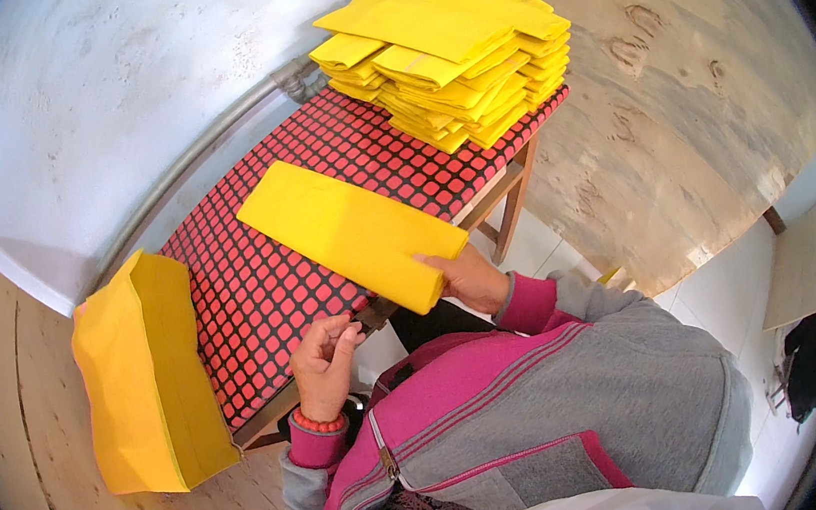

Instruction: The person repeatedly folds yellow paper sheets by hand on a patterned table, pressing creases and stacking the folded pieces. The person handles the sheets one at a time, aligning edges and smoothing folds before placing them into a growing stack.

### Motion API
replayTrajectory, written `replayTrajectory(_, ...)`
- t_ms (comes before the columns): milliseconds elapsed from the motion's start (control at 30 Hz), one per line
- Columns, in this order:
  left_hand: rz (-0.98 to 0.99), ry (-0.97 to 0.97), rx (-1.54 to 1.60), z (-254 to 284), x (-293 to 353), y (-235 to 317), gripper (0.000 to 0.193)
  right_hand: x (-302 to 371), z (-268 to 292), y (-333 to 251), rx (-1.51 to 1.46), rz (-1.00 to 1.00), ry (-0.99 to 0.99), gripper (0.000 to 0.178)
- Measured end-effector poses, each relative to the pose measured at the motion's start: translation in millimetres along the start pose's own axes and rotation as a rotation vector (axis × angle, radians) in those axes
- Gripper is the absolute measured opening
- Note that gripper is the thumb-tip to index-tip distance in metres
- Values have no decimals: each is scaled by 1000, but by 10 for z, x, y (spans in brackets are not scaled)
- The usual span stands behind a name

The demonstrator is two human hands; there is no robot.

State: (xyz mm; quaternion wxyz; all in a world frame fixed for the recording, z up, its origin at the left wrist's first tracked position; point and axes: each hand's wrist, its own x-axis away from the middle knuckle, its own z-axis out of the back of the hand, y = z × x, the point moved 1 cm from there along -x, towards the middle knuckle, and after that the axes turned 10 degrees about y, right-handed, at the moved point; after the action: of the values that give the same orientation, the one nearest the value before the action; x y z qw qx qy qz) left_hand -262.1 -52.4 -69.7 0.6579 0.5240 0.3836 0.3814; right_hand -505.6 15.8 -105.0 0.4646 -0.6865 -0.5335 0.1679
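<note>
A long folded piece of yellow cloth-like material [344, 222] lies slantwise over the table covered in red-and-black patterned cloth [219, 276]. Its near end reaches past the table's front edge. My right hand [476, 280] grips that end at the right, with the fingers partly hidden by the fold. My left hand [325, 365], wearing a red bead bracelet, hovers by the front edge, apart from the yellow piece. Its fingers are curled, thumb against fingertips, and nothing shows between them.
A tall stack of folded yellow pieces [450, 49] stands at the table's far end. Another yellow piece [145, 376] hangs over the left end. Behind runs a pipe [186, 159] along the white wall. A large wooden board [653, 106] stands at the right.
</note>
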Motion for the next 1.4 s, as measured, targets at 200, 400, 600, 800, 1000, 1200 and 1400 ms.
replayTrajectory(200, 440, -215, 489, -81, -104, -14, 51, 25, 577, -190, -164, -127, -173, 43)
replayTrajectory(400, 521, -144, 831, -229, -194, -126, 63, 254, 1187, -502, -27, -159, -309, 52)
replayTrajectory(600, 557, -56, 855, -201, -262, -63, 64, 310, 1548, -941, 247, -120, -249, 63)
replayTrajectory(800, 533, -34, 886, -197, -347, 156, 62, 280, 1595, -1312, 428, -34, -269, 65)
replayTrajectory(1000, 456, -231, 1108, -72, -558, 364, 59, 350, 1442, -1774, 471, -1, -342, 64)
replayTrajectory(1200, 427, -225, 811, 77, -697, 581, 45, 315, 1361, -2349, 635, 75, -390, 69)
replayTrajectory(1400, 127, -143, 496, -202, -1107, 1142, 35, -38, 1235, -3138, 633, 210, -317, 54)
